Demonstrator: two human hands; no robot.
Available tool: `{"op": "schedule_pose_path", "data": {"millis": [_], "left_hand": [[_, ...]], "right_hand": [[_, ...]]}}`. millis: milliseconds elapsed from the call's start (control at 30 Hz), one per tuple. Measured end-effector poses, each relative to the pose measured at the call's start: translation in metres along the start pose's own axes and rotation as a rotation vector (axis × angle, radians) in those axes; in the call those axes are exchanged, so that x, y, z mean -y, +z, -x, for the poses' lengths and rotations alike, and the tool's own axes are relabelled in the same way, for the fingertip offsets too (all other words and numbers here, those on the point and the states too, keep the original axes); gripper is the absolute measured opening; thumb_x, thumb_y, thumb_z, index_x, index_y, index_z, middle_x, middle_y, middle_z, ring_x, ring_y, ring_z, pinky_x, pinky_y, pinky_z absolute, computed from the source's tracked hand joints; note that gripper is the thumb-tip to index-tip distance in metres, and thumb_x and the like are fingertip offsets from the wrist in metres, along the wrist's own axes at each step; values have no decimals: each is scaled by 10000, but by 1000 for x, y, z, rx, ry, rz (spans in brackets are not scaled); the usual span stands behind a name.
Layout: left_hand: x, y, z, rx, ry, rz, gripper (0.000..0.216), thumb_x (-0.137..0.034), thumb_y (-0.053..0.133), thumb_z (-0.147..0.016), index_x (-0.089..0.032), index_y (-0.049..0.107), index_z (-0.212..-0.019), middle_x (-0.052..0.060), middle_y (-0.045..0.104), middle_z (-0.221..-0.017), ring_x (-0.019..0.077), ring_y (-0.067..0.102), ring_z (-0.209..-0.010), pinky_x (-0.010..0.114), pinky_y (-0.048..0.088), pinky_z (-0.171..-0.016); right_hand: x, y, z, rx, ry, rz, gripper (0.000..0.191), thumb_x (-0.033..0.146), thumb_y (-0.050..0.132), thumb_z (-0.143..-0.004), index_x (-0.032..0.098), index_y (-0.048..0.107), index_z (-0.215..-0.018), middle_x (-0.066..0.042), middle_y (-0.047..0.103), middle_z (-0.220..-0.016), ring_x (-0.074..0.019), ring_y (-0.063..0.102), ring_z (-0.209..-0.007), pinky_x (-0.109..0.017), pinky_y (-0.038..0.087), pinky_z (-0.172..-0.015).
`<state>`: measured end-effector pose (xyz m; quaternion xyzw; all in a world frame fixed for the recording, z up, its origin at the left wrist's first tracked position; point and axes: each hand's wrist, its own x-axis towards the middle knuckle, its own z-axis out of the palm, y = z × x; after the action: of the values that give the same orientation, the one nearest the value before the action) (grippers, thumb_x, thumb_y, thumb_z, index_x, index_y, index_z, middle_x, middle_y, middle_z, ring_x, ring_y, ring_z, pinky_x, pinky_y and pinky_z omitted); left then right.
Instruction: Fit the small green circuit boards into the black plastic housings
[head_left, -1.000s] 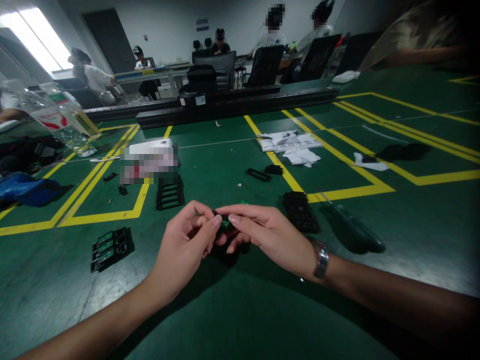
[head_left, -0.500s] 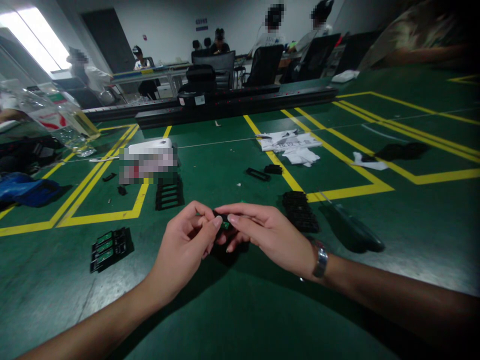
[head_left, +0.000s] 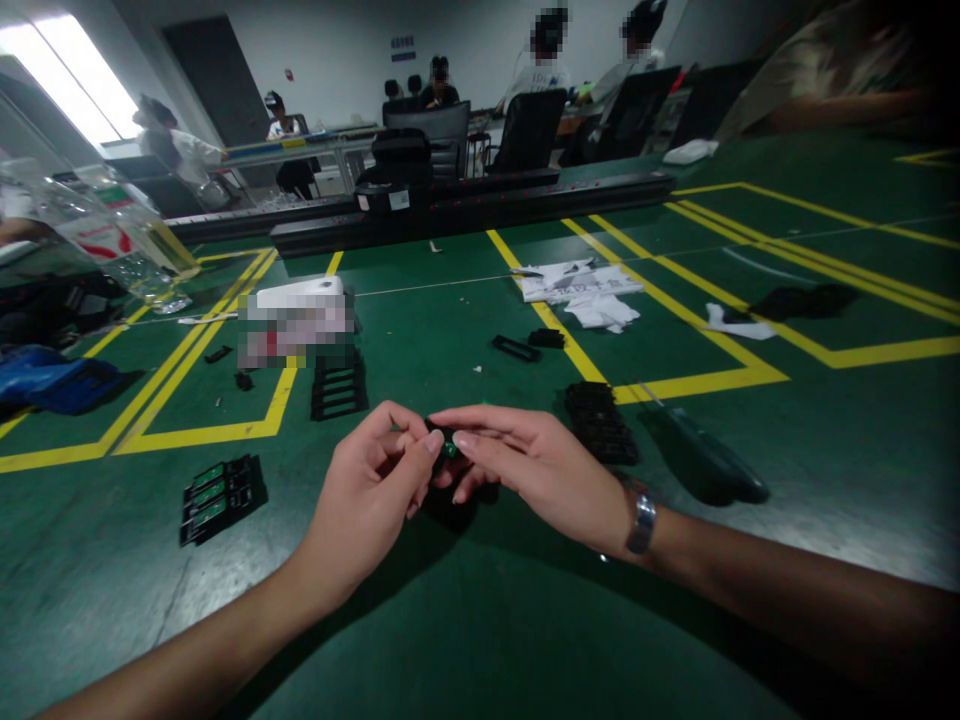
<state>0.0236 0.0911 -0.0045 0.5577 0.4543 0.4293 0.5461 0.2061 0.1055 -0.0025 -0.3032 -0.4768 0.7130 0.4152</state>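
Between my two hands is a small black part with a green circuit board (head_left: 449, 450), mostly covered by the fingers. My left hand (head_left: 379, 470) pinches its left side with thumb and fingers. From the right, my right hand (head_left: 525, 460) grips the same part, thumb on top and a metal band at the wrist. A group of black frames with green boards (head_left: 217, 500) lies left of my left hand. Just beyond that hand is a slotted black frame (head_left: 337, 388). Black parts in a row (head_left: 600, 422) lie beyond my right wrist.
A dark-handled screwdriver (head_left: 709, 455) lies at the right. Farther off are torn white papers (head_left: 577, 285), loose black parts (head_left: 516, 348), a white object (head_left: 300, 293) and plastic bottles (head_left: 112, 235). A long black bar (head_left: 480, 208) crosses the back. People sit beyond it.
Both hands stay in nearly the same place, still holding the small part. The green piece between the thumbs looks slightly shifted or turned.
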Motion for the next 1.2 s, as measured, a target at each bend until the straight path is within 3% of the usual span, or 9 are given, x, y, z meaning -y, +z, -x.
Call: {"op": "schedule_pose_path", "data": {"millis": [533, 1200], "left_hand": [[-2, -1, 0, 17, 20, -12, 234, -387, 617, -983, -186, 527, -903, -77, 501, -546, 49, 446, -485, 155, 358, -468], [-3, 0, -1, 7, 2, -9, 207, -364, 607, -983, -189, 521, -914, -73, 502, -548, 59, 456, -484, 159, 375, -461]], "right_hand": [[1, 2, 0, -4, 10, 31, 238, 131, 636, -948, 103, 712, -1172, -27, 741, -821, -86, 715, -708, -178, 601, -641], [0, 0, 0, -17, 23, 125, 319, 238, 642, -958, 129, 707, -1251, -57, 743, -844, -134, 715, -746, -270, 606, -687]]}}
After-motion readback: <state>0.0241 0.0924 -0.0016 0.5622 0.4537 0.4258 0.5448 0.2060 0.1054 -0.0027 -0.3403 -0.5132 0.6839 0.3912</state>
